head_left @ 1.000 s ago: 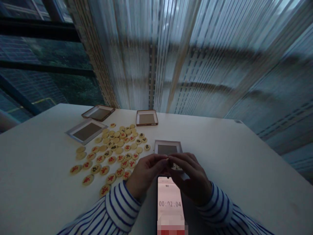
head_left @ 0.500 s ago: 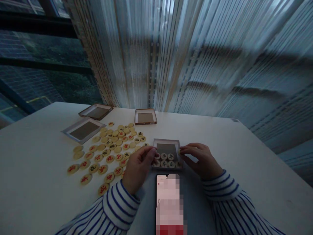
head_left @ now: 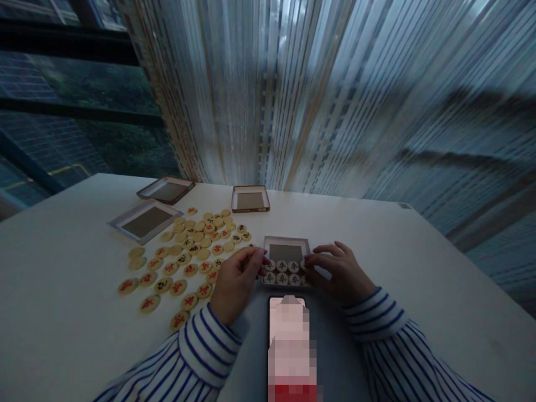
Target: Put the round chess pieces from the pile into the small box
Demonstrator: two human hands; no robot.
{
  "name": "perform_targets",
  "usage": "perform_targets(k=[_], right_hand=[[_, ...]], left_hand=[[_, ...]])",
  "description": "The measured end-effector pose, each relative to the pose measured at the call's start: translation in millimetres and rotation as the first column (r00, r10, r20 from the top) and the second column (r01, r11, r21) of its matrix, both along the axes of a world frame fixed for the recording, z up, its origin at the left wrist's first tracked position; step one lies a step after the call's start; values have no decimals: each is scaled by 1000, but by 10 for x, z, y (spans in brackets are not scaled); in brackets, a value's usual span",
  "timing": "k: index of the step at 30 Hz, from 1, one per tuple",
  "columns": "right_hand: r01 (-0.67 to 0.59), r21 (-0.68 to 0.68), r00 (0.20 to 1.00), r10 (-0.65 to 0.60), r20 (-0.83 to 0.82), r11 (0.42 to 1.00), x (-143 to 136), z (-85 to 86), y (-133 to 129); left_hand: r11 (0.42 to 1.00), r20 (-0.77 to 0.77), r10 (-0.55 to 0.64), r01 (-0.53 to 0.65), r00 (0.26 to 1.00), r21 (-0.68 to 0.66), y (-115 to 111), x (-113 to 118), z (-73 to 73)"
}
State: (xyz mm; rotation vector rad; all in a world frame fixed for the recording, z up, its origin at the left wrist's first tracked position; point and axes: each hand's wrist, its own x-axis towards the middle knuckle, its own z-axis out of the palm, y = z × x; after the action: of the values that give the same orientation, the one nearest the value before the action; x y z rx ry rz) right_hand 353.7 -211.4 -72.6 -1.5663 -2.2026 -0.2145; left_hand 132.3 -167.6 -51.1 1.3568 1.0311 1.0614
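Reaching in from the lower right of the frame, the right hand (head_left: 344,274) has its fingertips at the right end of the far row of round pieces (head_left: 282,266) in a shallow open tray (head_left: 286,239), just right of the frame's centre line and below mid-height. Its thumb and forefinger stand a narrow gap apart, the other fingers loosely spread; whether they grip the end piece or only touch it, I cannot tell. The left hand (head_left: 233,283) comes from the lower left, thumb and forefinger drawn together at the tray's left edge; whether a piece sits between them is hidden. Inside the tray, two rows with dark characters lie along the near side, and the grey floor shows beyond them.

Left of centre, many loose pieces (head_left: 190,269) spread over the white table (head_left: 397,251), some with red characters, some dark, some plain-faced. Behind them, toward the upper left, lie a pale-rimmed tray (head_left: 146,220) and a brown-edged box (head_left: 166,191), with a smaller box (head_left: 250,200) near the middle. A phone (head_left: 290,329), partly blurred out, lies at bottom centre. A string curtain (head_left: 276,111) fills most of the upper frame.
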Motion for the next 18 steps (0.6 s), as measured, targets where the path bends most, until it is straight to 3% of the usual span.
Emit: perform_targets(k=[9, 18], right_hand=[[-55, -83, 997, 58, 41, 995, 51, 23, 52], [-59, -49, 997, 61, 44, 997, 38, 25, 59]], left_hand=[[1000, 2, -4, 4, 1000, -22, -1, 19, -16], [1000, 8, -6, 6, 1000, -5, 15, 23, -44]])
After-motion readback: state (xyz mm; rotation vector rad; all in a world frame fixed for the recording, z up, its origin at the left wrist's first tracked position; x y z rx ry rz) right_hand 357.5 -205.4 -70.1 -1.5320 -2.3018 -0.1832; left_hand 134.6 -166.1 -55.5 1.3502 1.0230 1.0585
